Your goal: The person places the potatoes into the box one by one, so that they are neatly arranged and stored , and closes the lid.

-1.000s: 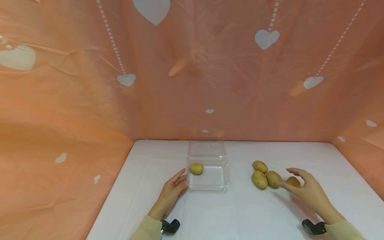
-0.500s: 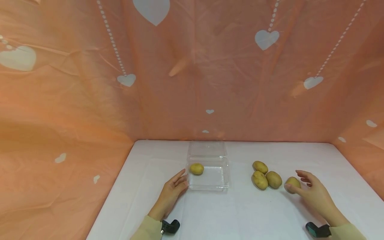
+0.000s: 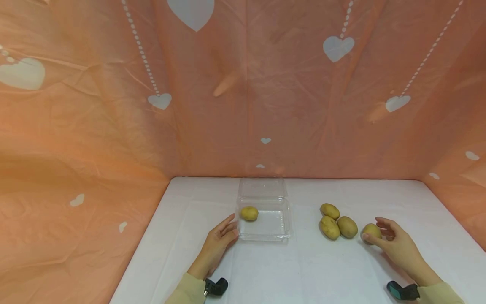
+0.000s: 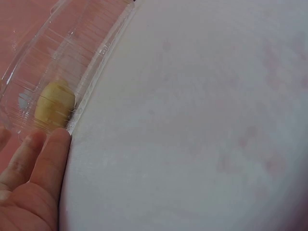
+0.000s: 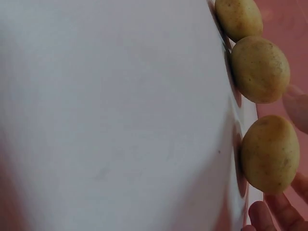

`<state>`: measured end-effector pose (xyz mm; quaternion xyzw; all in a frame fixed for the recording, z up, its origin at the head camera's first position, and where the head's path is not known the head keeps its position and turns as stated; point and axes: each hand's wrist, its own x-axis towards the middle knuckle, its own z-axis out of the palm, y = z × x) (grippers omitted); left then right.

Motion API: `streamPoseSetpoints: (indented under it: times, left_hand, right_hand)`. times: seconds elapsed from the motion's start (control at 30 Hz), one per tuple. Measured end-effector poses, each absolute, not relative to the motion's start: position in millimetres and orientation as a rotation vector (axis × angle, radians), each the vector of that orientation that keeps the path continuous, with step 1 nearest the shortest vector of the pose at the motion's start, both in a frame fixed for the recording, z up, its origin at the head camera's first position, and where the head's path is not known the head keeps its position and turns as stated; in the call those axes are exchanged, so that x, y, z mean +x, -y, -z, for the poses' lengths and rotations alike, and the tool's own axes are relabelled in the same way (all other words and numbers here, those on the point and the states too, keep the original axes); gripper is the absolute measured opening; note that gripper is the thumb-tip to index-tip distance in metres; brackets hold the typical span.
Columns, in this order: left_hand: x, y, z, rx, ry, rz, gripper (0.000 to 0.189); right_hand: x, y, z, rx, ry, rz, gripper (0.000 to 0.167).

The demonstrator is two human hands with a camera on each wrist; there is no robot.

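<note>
My left hand (image 3: 217,245) rests its fingertips against the left side of a clear plastic clamshell container (image 3: 282,228); its fingers are fairly straight. One small potato (image 3: 249,213) lies inside, at the container's left end, seen also through the wall in the left wrist view (image 4: 55,105). On the right, my right hand (image 3: 398,249) is spread around a single potato (image 3: 371,232) on the table. In the right wrist view the thumb (image 5: 297,107) stands a little apart from that potato (image 5: 270,154), with the other fingertips close at its far side.
Left of the right hand, three more potatoes (image 3: 329,228) lie touching in a cluster on the white tabletop (image 3: 296,270). The container's lid (image 3: 262,188) is folded back toward the orange curtain (image 3: 228,126) behind the table.
The right hand has moved right, away from the cluster, and its fingers have drawn in around the lone potato. The left hand and the container have stayed put.
</note>
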<state>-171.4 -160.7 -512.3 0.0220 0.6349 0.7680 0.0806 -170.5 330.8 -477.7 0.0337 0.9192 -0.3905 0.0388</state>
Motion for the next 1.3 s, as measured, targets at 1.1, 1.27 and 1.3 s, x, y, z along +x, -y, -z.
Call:
streamPoseSetpoints:
  times: [1.1, 1.27, 1.3]
  left_hand:
    - [-171.2, 160.5, 511.3, 0.083, -1.874, -2.309, 0.063]
    - [-170.5, 161.0, 510.3, 0.080, -1.872, -2.313, 0.063]
    - [-170.4, 161.2, 510.2, 0.080, -1.869, -2.314, 0.063]
  right_hand:
    - [-176.1, -329.0, 470.8, 0.037, -2.979, 1.094, 0.075]
    - [-181.1, -317.2, 451.6, -0.060, -3.065, 1.135, 0.065]
    - [-182.2, -313.3, 448.1, -0.079, -3.083, 1.146, 0.063]
